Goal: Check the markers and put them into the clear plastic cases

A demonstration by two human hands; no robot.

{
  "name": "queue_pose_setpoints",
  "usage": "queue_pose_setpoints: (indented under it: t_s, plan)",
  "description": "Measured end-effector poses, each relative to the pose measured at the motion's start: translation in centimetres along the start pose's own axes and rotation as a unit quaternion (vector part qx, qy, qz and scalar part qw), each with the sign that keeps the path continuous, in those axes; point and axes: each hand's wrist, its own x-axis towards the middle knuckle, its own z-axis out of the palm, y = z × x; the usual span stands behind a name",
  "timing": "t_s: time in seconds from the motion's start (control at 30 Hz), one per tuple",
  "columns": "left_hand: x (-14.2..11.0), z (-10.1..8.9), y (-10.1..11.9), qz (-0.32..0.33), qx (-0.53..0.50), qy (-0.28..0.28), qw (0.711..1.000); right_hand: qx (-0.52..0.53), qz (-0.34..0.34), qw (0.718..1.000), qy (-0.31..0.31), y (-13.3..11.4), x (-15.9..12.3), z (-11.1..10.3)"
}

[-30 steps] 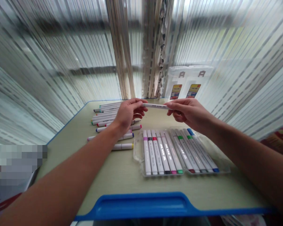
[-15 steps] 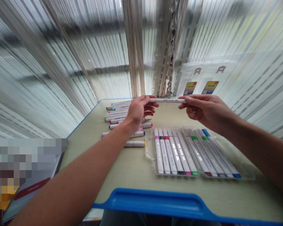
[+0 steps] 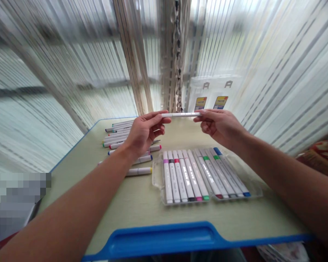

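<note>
The left hand (image 3: 143, 131), fingers loosely spread, pinches one end of a white marker (image 3: 180, 114); the marker lies nearly level above the table (image 3: 136, 200), between both hands. The right hand (image 3: 218, 123) grasps its other end, lower fingers curled.

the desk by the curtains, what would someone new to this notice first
Probably the white marker stretched level between the left hand and the right hand, above the far part of the desk. Next, the markers in the clear trays to the right of the desk's middle, with bright bands and ends, and the blue trough along the near edge.
</note>
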Motion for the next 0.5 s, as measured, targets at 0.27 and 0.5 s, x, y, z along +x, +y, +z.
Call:
queue_pose_setpoints:
  t_s: [0.27, 0.5]
  plan:
    - [-0.16, 0.05, 0.13, -0.002, -0.019, -0.053, 0.998, 0.021, 0.017, 1.0, 0.005, -0.05, 0.18, 0.03]
    - [-0.35, 0.46, 0.18, 0.014, 0.008, -0.036, 0.999, 0.022, 0.013, 1.0, 0.002, 0.17, 0.33, 0.04]
